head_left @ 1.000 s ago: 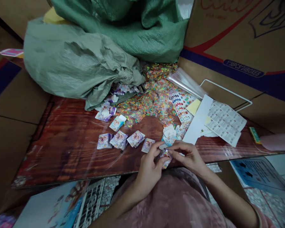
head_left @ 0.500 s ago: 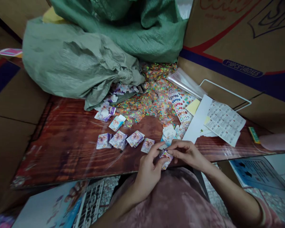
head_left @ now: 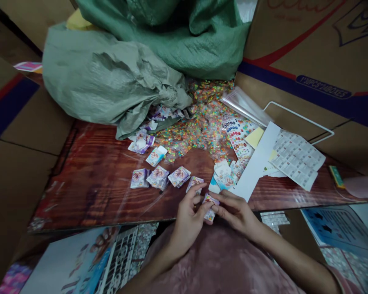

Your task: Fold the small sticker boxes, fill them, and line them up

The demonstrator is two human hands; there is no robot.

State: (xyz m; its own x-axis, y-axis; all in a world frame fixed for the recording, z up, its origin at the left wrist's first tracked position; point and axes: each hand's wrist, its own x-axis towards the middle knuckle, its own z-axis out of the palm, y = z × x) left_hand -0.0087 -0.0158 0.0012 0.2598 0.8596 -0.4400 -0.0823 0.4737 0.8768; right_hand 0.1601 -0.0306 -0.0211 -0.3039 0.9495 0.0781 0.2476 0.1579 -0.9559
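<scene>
A small purple and white printed carton (head_left: 209, 209) is held between both hands, just above the table's front edge. My left hand (head_left: 189, 216) pinches it from the left with thumb and fingers. From the other side, my right hand (head_left: 236, 210) presses its thumb and fingertips on the carton. Several stacks of similar small cartons (head_left: 157, 177) stand in a row on the table, and one small carton pile (head_left: 195, 183) lies just beyond my left fingers. Past my right hand is a loose heap of white and blue cartons (head_left: 225, 173).
Small clear packets with colourful bits (head_left: 199, 122) cover the table's back. A grey-green sack (head_left: 110, 77) spills cartons at the left. Sticker sheets (head_left: 237, 134), a white strip (head_left: 259, 161) and a printed sheet (head_left: 299, 157) lie right. Large cardboard boxes (head_left: 294, 85) flank the table (head_left: 88, 183).
My right fingers have shifted from the carton's top edge down along its right side. The carton sits more upright and closed-looking. The whole view has swung slightly left.
</scene>
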